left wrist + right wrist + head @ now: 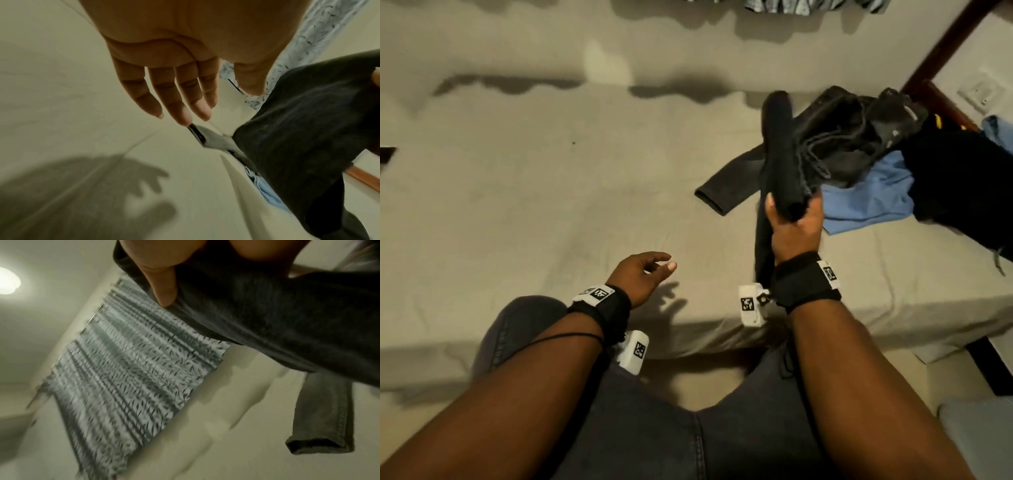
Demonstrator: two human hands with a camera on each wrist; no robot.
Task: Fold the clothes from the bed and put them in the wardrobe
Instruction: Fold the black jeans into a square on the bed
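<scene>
Head view shows your right hand (796, 224) raised over the bed (551, 192), fingers and thumb curled round a bunched dark garment (782, 150) that hangs partly down toward the mattress edge. Just beyond it a heap of clothes (859, 137) lies at the right end of the bed: dark pieces on top, a blue shirt (873, 198) beneath them, and a grey trouser leg (729, 185) stretched out flat on the sheet. Your left hand (643, 277) hovers low over the bare sheet, fingers spread and relaxed, grasping nothing. From the right wrist, your thumb (164, 288) presses into the dark cloth, with a patterned curtain (133, 369) behind.
</scene>
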